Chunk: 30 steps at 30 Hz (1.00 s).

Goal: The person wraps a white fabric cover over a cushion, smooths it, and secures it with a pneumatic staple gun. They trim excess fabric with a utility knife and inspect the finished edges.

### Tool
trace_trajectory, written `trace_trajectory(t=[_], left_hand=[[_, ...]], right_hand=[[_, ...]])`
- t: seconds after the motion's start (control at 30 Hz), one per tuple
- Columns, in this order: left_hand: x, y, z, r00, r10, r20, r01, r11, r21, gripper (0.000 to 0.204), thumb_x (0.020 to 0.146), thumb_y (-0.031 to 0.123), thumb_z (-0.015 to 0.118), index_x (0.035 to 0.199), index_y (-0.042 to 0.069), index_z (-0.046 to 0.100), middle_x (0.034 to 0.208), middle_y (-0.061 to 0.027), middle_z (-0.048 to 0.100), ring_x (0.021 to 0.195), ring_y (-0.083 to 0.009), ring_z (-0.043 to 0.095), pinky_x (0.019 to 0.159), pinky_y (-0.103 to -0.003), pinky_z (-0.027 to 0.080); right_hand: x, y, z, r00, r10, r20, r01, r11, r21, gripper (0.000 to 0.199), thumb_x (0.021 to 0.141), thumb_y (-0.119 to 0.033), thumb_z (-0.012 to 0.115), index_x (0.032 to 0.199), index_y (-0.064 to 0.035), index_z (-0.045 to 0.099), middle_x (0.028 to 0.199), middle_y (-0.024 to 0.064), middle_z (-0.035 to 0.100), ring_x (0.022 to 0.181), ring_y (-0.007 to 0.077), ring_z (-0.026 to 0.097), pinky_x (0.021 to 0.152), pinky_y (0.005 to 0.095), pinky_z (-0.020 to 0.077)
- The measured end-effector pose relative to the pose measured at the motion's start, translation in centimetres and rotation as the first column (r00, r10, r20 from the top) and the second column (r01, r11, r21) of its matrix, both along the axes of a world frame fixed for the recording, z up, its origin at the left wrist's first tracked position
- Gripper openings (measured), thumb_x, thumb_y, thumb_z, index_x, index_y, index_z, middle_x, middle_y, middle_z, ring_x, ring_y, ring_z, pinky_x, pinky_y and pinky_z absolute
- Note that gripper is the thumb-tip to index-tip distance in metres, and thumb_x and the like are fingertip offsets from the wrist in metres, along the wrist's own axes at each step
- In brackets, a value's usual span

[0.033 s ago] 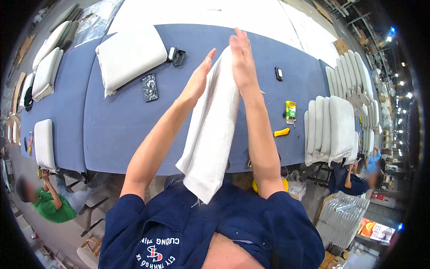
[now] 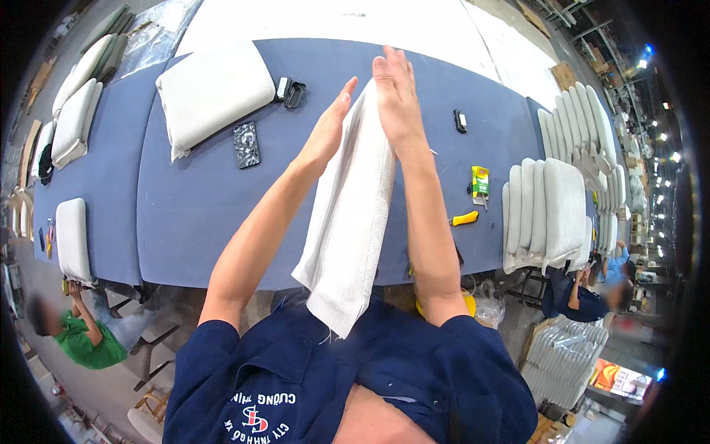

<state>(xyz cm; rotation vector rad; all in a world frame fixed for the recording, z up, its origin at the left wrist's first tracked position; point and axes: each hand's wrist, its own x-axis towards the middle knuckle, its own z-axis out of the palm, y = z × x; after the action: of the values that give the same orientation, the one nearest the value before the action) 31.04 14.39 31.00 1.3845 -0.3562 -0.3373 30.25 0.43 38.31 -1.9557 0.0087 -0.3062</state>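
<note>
A white woven-fabric seat pad (image 2: pixel 347 222) stands on edge in front of me, its near end against my shirt and a few loose threads at its lower tip. A fold or flap of cloth runs along its left side; I cannot see inside it. My left hand (image 2: pixel 330 132) lies along the left side of the far end, fingers stretched out. Flat against the right side is my right hand (image 2: pixel 398 100), its fingers straight and pointing away. Neither hand's fingers wrap round the pad.
On the blue table (image 2: pixel 207 229) lie another white pad (image 2: pixel 214 96), a phone (image 2: pixel 247 144), an open small case (image 2: pixel 294 95), a small black device (image 2: pixel 461 121), a yellow-handled cutter (image 2: pixel 464 218) and a yellow-green packet (image 2: pixel 480 181). Grey pads (image 2: pixel 562 207) stand at right. Co-workers sit at both sides.
My right hand has shifted very slightly to the left along the pad's far end. Otherwise the pad and hands stay nearly the same.
</note>
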Motion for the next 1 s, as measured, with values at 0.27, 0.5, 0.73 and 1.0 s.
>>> trace_trajectory(t=[0.27,0.5,0.73,1.0], left_hand=[[1.9,0.2,-0.4,0.999,0.017,-0.048,-0.014,0.998,0.062,0.074,0.114,0.062,0.021,0.175,0.023,0.005,0.180,-0.0149,0.013,0.164,-0.0357,0.018,0.133,-0.043,0.019],[1.4,1.8,5.5,0.982,-0.064,0.178,-0.019,0.904,0.428,0.076,0.112,0.038,0.047,0.174,0.012,0.011,0.178,-0.0238,0.013,0.166,-0.0404,0.007,0.133,-0.051,0.014],[2.5,5.4,4.9,0.989,0.024,0.147,-0.076,0.932,0.354,0.083,0.103,0.040,0.060,0.173,0.018,0.020,0.177,-0.0208,0.021,0.164,-0.0417,0.019,0.131,-0.053,0.019],[-3.1,4.7,2.4,0.991,0.035,-0.131,-0.034,0.999,0.013,0.075,0.114,0.057,0.032,0.174,0.017,0.014,0.180,-0.0124,0.013,0.166,-0.0301,0.013,0.133,-0.045,0.014]], right_hand=[[0.6,3.2,-2.6,0.979,0.065,0.196,-0.117,0.956,0.268,0.094,0.109,-0.071,0.030,0.171,-0.0005,0.017,0.180,0.0202,0.006,0.167,0.0345,-0.005,0.133,0.0488,0.0017],[0.2,4.8,-6.4,0.962,0.122,0.243,-0.226,0.853,0.470,0.098,0.106,-0.078,0.019,0.173,-0.0078,0.005,0.181,0.0162,0.000,0.166,0.0340,-0.005,0.133,0.0504,0.0047],[-5.4,6.8,-25.0,0.984,0.133,-0.115,-0.022,0.739,0.673,0.103,0.103,-0.083,0.026,0.174,-0.0128,0.001,0.180,0.0141,0.003,0.165,0.0334,0.013,0.133,0.0493,0.0200],[-8.5,3.4,-20.9,0.870,0.120,-0.478,0.211,0.786,0.581,0.080,0.113,-0.064,0.030,0.171,-0.0087,0.025,0.173,0.0163,0.032,0.163,0.0278,0.024,0.131,0.0430,0.0244]])
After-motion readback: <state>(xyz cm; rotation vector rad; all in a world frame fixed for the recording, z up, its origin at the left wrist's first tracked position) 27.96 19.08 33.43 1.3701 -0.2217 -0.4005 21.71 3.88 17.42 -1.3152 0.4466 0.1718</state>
